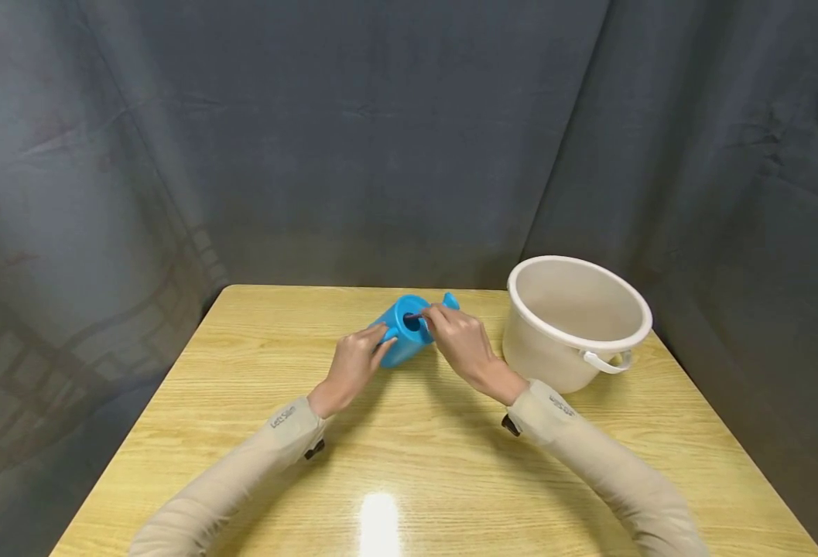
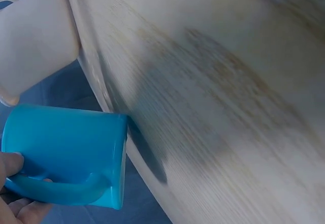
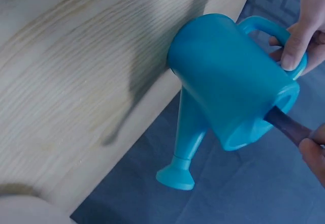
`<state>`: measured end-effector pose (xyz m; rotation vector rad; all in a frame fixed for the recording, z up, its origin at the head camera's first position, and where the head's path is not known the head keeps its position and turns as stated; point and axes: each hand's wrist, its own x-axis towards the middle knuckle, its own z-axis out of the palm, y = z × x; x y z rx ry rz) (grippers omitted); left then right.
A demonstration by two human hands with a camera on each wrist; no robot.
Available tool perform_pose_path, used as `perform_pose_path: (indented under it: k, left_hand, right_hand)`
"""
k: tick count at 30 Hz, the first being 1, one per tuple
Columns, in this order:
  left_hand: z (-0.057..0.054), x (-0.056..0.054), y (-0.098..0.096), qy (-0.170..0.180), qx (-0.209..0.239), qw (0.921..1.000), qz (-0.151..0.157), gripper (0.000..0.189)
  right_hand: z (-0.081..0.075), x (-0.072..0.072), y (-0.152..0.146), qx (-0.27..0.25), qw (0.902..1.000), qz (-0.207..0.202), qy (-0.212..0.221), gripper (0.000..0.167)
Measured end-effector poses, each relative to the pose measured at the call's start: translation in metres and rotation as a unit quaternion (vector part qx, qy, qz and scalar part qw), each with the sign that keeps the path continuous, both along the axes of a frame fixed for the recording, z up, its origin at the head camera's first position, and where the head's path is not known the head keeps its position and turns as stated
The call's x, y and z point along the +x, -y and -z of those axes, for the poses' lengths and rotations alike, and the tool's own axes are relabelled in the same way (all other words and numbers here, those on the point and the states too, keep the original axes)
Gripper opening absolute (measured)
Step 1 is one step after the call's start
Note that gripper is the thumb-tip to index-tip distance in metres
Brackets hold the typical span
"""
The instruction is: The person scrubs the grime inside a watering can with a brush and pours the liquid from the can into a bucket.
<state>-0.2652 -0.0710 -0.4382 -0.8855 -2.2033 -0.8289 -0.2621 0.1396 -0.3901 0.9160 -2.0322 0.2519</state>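
Note:
A blue watering can is held over the far middle of the table, tilted so that its top opening faces the person. My left hand grips the can's looped handle, the thumb lying over it. From the right, my right hand pinches a dark, slender stick-like handle between thumb and fingers. Its far end goes into the can's opening and is hidden inside. The spout with its flared rose points away to the right.
A cream bucket with a white carrying handle stands on the right of the wooden table, close beside the right hand. Grey curtains hang behind the table's far edge and along both sides.

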Motion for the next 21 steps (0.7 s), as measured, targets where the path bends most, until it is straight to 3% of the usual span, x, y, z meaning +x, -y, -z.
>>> perform_pose_path:
  k: [7,18,21]
  left_hand:
    - [-0.001,-0.001,0.000,-0.003,0.001,1.0000,0.000,0.008]
    - [0.001,-0.001,0.000,-0.007,0.000,1.0000,-0.003,0.009]
    - [0.000,0.000,0.000,-0.007,0.000,1.0000,0.000,0.008]
  right_hand:
    - [-0.002,0.002,-0.001,-0.003,0.9997,-0.013,-0.020,0.017]
    - [0.007,-0.009,0.011,0.021,0.9993,0.027,0.015,0.005]
    - [0.007,-0.009,0.012,0.017,0.9990,0.036,0.017,0.011]
